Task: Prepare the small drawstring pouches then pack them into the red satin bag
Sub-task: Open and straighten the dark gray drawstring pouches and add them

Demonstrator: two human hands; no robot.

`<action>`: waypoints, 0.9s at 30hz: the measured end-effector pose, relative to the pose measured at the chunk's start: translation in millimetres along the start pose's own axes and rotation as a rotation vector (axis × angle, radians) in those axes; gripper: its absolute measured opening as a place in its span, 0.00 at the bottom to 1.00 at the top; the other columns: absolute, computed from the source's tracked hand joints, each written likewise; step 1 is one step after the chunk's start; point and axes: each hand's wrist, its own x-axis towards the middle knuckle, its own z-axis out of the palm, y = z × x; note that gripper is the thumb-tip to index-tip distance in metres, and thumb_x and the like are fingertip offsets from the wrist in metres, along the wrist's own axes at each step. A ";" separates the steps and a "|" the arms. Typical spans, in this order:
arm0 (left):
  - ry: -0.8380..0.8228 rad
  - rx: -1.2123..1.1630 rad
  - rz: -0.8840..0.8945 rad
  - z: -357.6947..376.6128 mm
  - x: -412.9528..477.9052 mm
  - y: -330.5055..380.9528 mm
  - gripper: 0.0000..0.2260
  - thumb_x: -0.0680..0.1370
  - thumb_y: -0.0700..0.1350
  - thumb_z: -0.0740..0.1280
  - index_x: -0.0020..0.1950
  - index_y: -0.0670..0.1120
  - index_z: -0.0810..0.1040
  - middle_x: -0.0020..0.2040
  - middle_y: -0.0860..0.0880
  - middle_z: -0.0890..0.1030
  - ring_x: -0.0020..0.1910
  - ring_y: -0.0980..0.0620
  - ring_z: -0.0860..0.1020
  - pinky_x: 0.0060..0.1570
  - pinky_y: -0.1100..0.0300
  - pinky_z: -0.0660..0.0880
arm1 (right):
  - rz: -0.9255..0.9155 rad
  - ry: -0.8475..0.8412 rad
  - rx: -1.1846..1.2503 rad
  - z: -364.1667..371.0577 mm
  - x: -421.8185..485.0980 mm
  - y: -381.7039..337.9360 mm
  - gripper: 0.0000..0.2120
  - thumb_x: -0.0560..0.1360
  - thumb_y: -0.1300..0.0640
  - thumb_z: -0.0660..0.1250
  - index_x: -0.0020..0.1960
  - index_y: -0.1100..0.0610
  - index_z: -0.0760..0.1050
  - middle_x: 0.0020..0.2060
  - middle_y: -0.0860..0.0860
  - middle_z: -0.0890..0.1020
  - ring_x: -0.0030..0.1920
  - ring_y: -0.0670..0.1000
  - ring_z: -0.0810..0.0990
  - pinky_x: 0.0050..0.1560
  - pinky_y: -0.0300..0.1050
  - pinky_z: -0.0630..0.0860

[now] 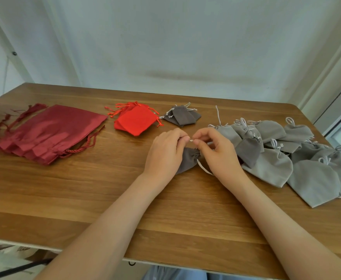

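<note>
both hands, left hand (166, 152) and right hand (218, 152), pinch the pale cord (191, 140) of a cinched dark grey velvet pouch (188, 159); flat red satin bags (50, 132) lie well left of it.

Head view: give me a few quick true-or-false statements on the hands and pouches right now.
1. The left hand and the right hand both pinch the drawstring of a dark grey pouch. True.
2. The dark red satin bags lie on the right side of the table. False: they lie on its left side.
3. The bright red pouches sit between the satin bags and a small pile of dark grey pouches. True.
4. The light grey pouches are already inside a satin bag. False: they lie heaped on the table, at the right.
</note>
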 end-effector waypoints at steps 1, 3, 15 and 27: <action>-0.008 -0.008 -0.024 -0.3 -0.4 0.7 0.04 0.80 0.44 0.62 0.49 0.47 0.76 0.42 0.53 0.78 0.44 0.52 0.74 0.44 0.57 0.68 | -0.002 -0.016 0.036 -0.2 -0.1 -0.3 0.06 0.77 0.63 0.65 0.48 0.52 0.77 0.40 0.46 0.80 0.40 0.40 0.76 0.41 0.32 0.72; -0.033 -0.056 -0.083 -2.1 -1.3 3.5 0.05 0.80 0.45 0.62 0.55 0.47 0.73 0.45 0.52 0.78 0.46 0.52 0.75 0.46 0.55 0.71 | -0.015 -0.073 0.127 -1.9 0.0 -1.5 0.08 0.76 0.66 0.65 0.47 0.53 0.77 0.39 0.46 0.81 0.40 0.41 0.77 0.43 0.35 0.73; -0.177 -0.109 -0.134 -3.0 -0.4 7.7 0.04 0.80 0.43 0.61 0.52 0.48 0.75 0.46 0.50 0.81 0.48 0.51 0.77 0.48 0.53 0.73 | -0.003 -0.061 0.067 -2.6 -0.9 0.7 0.12 0.76 0.68 0.64 0.47 0.53 0.80 0.41 0.47 0.83 0.43 0.42 0.80 0.46 0.33 0.75; -0.197 -0.264 -0.145 -3.1 -0.3 8.7 0.03 0.80 0.42 0.63 0.49 0.51 0.72 0.40 0.60 0.78 0.42 0.62 0.75 0.40 0.76 0.67 | 0.001 -0.021 0.001 -4.0 1.1 2.5 0.08 0.75 0.66 0.65 0.48 0.55 0.78 0.43 0.47 0.81 0.44 0.42 0.79 0.46 0.31 0.74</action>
